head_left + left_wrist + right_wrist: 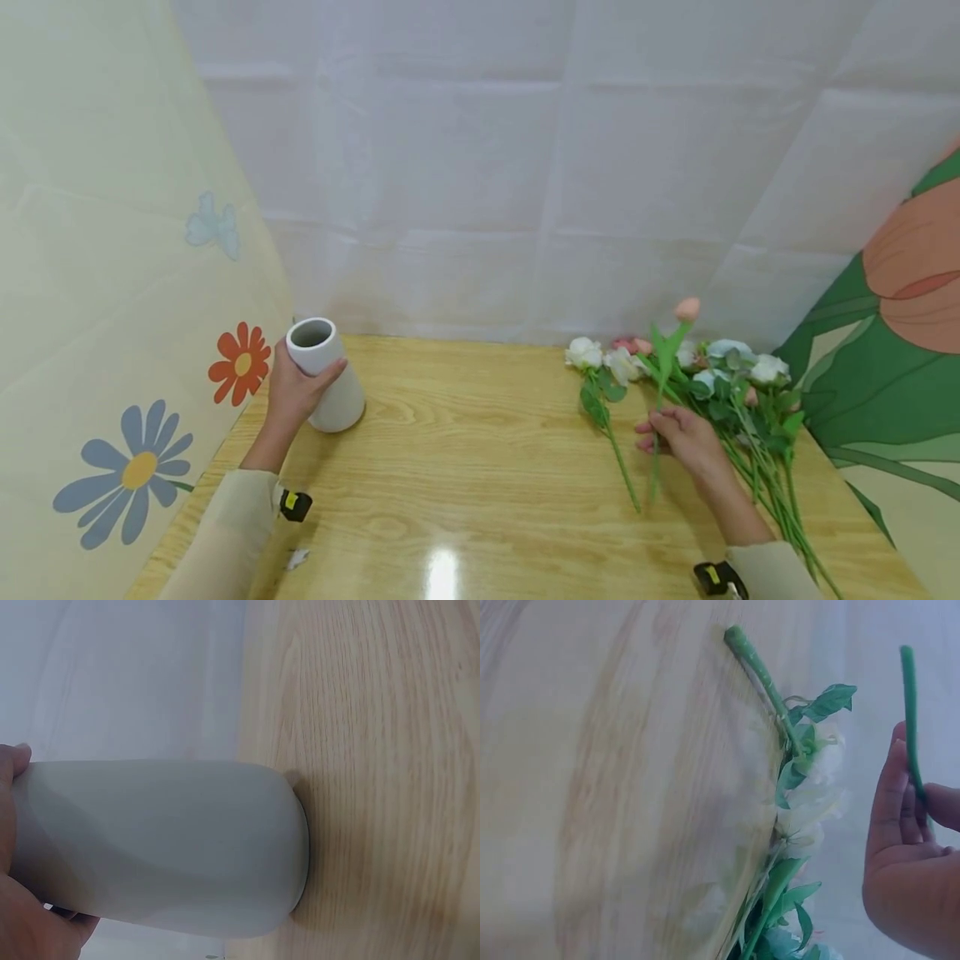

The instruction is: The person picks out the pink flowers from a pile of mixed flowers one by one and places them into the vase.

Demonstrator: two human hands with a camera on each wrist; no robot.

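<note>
A white vase (335, 392) stands at the left back of the table, its round mouth facing up. My left hand (294, 383) grips it near the top, thumb across the front; in the left wrist view the vase (165, 844) has its base on the wood. Over the table's right side my right hand (686, 442) pinches the green stem of a pink tulip (687, 310) between thumb and fingers. The tulip stands upright, bloom at the top. Its stem end (909, 675) sticks out past the fingers in the right wrist view.
A white rose (583, 353) lies with its stem toward the front, left of my right hand. A pile of flowers (750, 392) with long stems covers the table's right side. A small white scrap (297, 558) lies near the front left. Cloth walls enclose the table (465, 467).
</note>
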